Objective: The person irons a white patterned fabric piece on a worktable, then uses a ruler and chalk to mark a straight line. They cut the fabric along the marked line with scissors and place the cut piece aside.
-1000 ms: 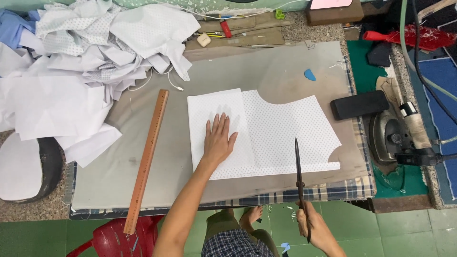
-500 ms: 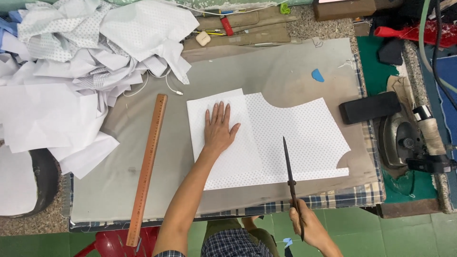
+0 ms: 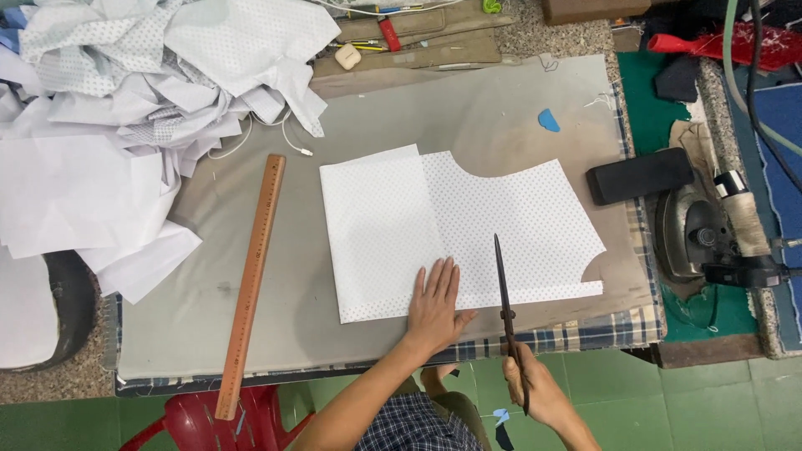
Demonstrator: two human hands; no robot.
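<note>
A white dotted fabric piece (image 3: 501, 217) with a curved neckline cut lies flat on the grey padded table (image 3: 209, 317), a plain white sheet (image 3: 376, 225) over its left half. My left hand (image 3: 434, 307) presses flat on the fabric's near edge, fingers spread. My right hand (image 3: 539, 392) grips the handles of long dark scissors (image 3: 504, 292), whose closed blades point away from me over the fabric, just right of my left hand.
A long wooden ruler (image 3: 252, 276) lies left of the fabric. A heap of white fabric scraps (image 3: 125, 108) fills the far left. An iron (image 3: 710, 225) and a black block (image 3: 639, 175) sit at the right; a red plastic stool (image 3: 200, 426) stands below.
My left hand slid from the sheet's middle down to the near edge of the fabric. The scissors moved up, so the blades now reach over the cloth.
</note>
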